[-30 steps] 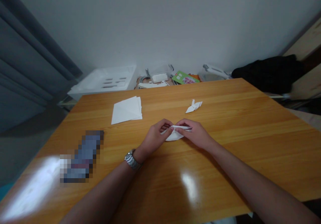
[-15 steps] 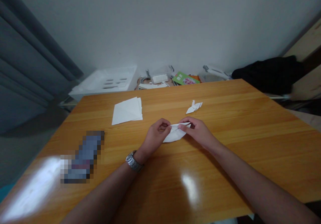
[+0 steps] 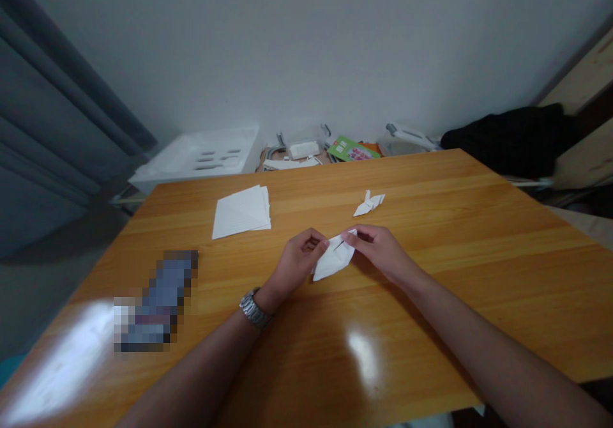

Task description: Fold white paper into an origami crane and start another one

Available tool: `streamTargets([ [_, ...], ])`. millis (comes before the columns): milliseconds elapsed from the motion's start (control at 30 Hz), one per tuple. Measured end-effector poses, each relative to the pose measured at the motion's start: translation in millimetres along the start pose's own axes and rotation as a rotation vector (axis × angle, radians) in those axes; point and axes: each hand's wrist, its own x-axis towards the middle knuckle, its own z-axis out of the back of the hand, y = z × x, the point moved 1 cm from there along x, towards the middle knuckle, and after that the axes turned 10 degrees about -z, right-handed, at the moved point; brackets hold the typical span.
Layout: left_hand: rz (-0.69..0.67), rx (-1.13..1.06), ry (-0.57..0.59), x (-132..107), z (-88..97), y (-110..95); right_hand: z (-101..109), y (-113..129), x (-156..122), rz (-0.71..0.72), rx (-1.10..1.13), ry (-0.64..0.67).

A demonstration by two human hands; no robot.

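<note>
A small folded sheet of white paper point(image 3: 332, 260) is held between both hands, just above the wooden table. My left hand point(image 3: 299, 259) pinches its upper left edge with thumb and fingers; a metal watch point(image 3: 256, 308) circles that wrist. At the upper right corner, my right hand point(image 3: 376, 248) grips the paper, thumb on top and fingers behind. A short dark slit shows between folds near the right thumb. Beyond my right hand, a white origami bird point(image 3: 369, 204) rests on the table.
A stack of white paper sheets point(image 3: 242, 212) lies at the left of the table point(image 3: 431, 223). Nearer is a pixelated dark object point(image 3: 163, 300). Behind the table's far edge are a white tray point(image 3: 201, 150), a green booklet point(image 3: 352, 149) and black cloth point(image 3: 512, 140).
The folded paper has turned in my hands, its lower left corner now pointing down and a slit showing between folds. My right thumb and fingers have shifted slightly along its edge.
</note>
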Motion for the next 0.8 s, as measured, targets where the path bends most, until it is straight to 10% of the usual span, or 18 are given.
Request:
streamTargets([
  [800, -0.010, -0.012, 0.022, 2.9, 7.9, 1.2, 0.5, 3.5, -1.1, -0.035, 0.067, 0.021],
])
